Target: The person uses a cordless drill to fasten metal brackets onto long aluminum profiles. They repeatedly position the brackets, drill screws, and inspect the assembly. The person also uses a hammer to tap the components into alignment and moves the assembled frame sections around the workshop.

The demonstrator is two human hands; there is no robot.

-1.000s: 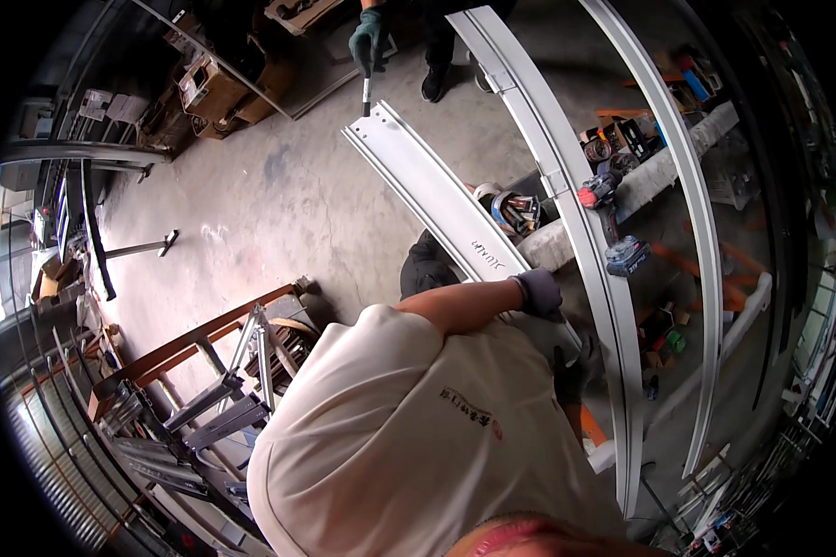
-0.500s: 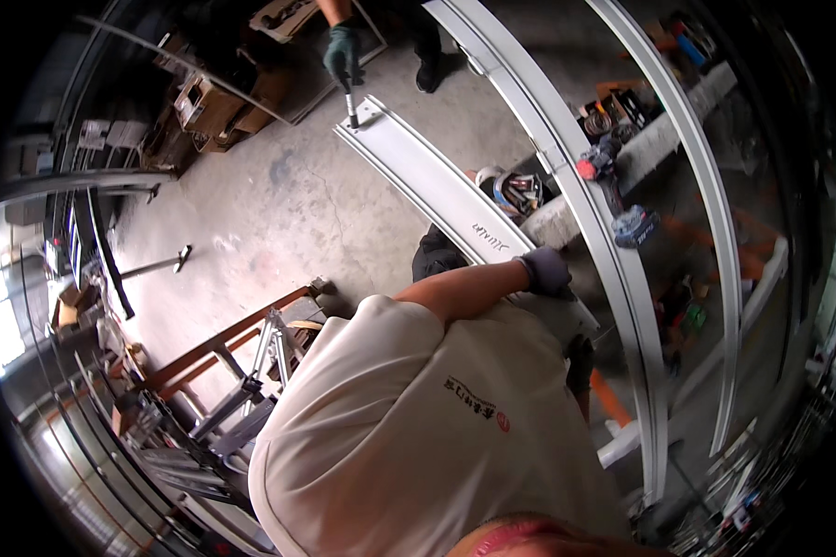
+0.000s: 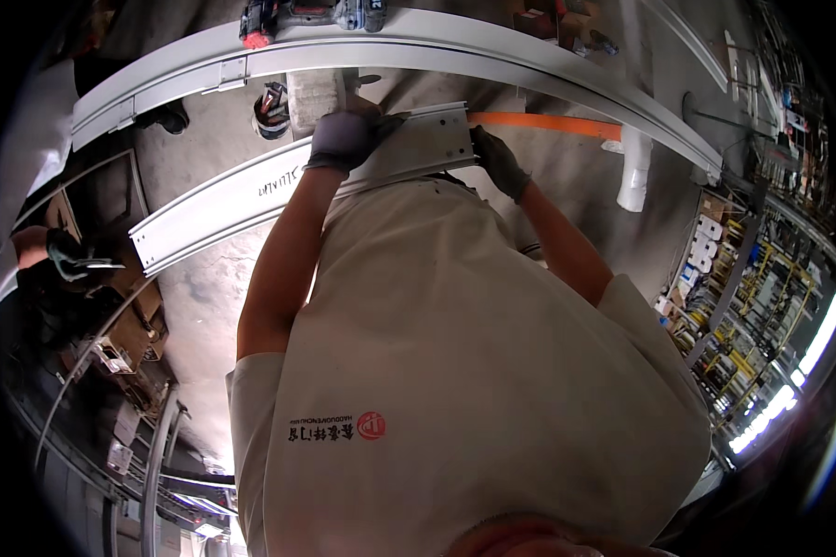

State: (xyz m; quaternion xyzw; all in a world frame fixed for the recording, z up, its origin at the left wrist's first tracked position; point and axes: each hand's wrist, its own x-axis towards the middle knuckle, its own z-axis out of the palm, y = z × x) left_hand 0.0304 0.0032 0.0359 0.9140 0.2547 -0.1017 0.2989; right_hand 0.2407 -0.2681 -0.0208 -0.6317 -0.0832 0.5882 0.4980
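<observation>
A long white metal profile (image 3: pixel 409 148) lies slantwise in front of my body, with drilled holes at both ends and black handwriting along its face. My left hand (image 3: pixel 344 139), in a grey glove, is closed over the profile's far edge, right of the writing. At its right end, my gloved right hand (image 3: pixel 500 165) has its fingers curled around the end edge. Beyond the profile's left end, a co-worker's gloved hand (image 3: pixel 68 256) holds a thin, light-coloured tool whose kind I cannot make out; it is apart from the profile.
A long white frame piece (image 3: pixel 492 56) spans the far side, with a cordless drill (image 3: pixel 316 13) on it. Below stand a grey support beam (image 3: pixel 314 100), a bucket of tools (image 3: pixel 271 111) and an orange bar (image 3: pixel 548 124). Cardboard boxes (image 3: pixel 125 343) sit at left, racks (image 3: pixel 743 288) at right.
My view has turned, so the profile now lies across in front of me. The co-worker's hand and tool have come away from its far end. My right hand shows more fully, on the near end.
</observation>
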